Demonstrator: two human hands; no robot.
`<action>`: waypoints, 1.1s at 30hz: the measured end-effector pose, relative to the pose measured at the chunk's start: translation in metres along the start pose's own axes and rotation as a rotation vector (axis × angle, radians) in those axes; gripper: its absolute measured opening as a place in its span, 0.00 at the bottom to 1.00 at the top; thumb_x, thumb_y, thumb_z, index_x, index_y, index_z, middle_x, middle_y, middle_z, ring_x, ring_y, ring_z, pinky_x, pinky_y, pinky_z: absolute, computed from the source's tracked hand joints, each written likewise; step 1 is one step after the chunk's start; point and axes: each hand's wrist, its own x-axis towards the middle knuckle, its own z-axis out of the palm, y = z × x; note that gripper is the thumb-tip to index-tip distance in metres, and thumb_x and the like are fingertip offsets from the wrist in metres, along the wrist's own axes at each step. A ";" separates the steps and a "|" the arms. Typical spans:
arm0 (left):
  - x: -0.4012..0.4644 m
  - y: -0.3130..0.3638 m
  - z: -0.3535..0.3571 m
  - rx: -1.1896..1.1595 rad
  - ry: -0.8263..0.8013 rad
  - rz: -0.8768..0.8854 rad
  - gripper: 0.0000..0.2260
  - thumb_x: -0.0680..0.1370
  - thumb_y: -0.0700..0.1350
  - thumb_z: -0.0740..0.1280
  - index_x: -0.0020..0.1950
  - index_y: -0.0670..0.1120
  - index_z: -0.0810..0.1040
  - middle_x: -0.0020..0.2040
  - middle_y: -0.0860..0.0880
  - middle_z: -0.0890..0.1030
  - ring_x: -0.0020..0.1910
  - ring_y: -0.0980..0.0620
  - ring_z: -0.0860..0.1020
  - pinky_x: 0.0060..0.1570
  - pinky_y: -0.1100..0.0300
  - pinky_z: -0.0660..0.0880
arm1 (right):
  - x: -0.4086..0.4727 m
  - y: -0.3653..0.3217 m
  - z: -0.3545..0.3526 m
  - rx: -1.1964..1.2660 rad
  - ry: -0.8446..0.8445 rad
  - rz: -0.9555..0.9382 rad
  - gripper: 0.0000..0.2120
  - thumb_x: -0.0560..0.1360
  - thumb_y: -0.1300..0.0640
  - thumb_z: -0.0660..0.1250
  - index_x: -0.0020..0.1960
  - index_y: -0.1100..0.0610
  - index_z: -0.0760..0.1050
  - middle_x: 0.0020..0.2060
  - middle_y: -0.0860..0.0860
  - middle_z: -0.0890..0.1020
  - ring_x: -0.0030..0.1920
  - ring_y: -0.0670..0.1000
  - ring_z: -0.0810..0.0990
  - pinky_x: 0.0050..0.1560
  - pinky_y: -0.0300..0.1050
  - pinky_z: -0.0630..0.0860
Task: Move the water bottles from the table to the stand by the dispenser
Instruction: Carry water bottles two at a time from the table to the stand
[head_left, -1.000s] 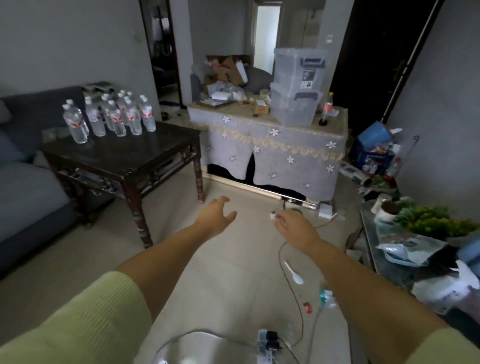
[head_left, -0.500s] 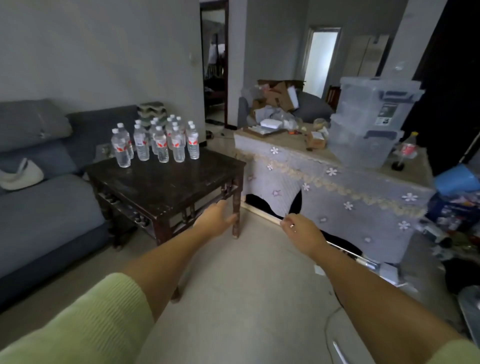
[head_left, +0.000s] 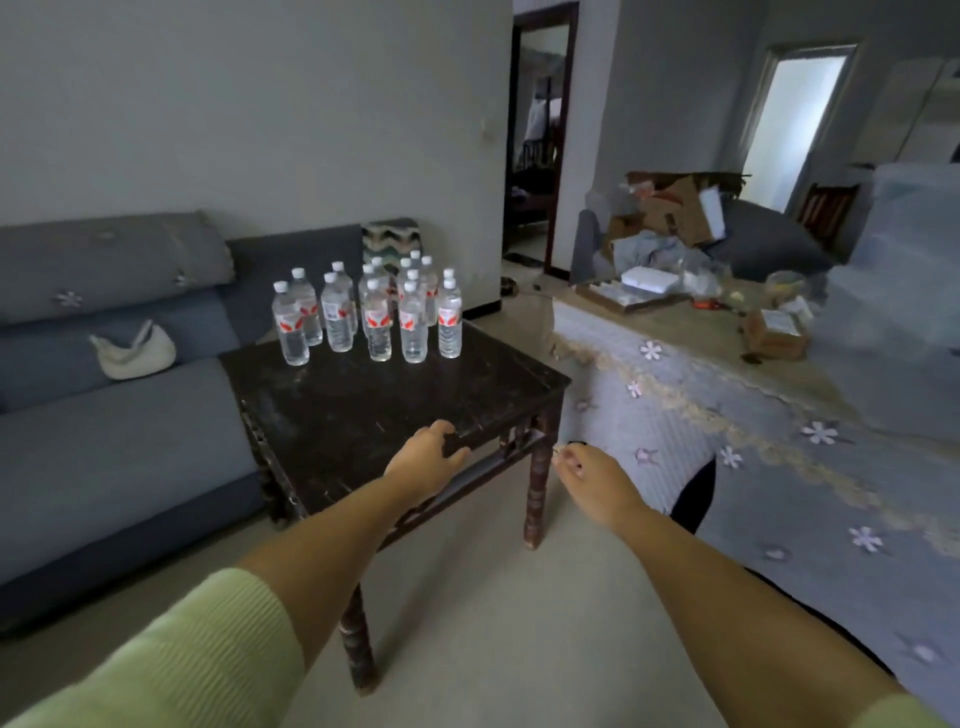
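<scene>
Bottles (head_left: 370, 312) clustered at table's (head_left: 395, 400) far edge mid-frame, my left hand (head_left: 426, 460) loose over its near edge, right hand (head_left: 587, 475) loosely curled, holding nothing, bare floor (head_left: 498, 613) below.

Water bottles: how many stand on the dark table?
14, all upright, clustered at the far side of the dark table by the sofa; rear water bottles overlap, so some may be hidden.

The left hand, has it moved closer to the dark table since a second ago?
Yes. The left hand has advanced from over bare floor to the near edge of the dark table, toward the water bottles.
</scene>
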 end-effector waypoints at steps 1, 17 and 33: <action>0.020 0.005 0.001 -0.002 0.010 -0.025 0.23 0.78 0.54 0.64 0.70 0.46 0.67 0.65 0.43 0.73 0.63 0.45 0.74 0.62 0.53 0.72 | 0.025 0.007 -0.004 -0.006 -0.019 -0.004 0.12 0.79 0.48 0.61 0.50 0.57 0.74 0.44 0.53 0.77 0.49 0.56 0.78 0.47 0.42 0.69; 0.260 -0.002 0.021 -0.108 0.095 -0.220 0.23 0.78 0.54 0.64 0.70 0.46 0.67 0.64 0.44 0.74 0.61 0.46 0.75 0.59 0.54 0.74 | 0.297 0.048 0.006 -0.041 -0.189 -0.152 0.14 0.79 0.48 0.61 0.58 0.56 0.75 0.51 0.50 0.78 0.49 0.50 0.79 0.52 0.44 0.76; 0.477 -0.105 -0.006 -0.250 0.140 -0.366 0.22 0.76 0.50 0.67 0.68 0.45 0.69 0.60 0.44 0.78 0.57 0.46 0.78 0.58 0.52 0.75 | 0.545 0.018 0.106 0.045 -0.290 -0.090 0.19 0.77 0.48 0.65 0.64 0.56 0.72 0.53 0.51 0.79 0.48 0.49 0.79 0.53 0.45 0.76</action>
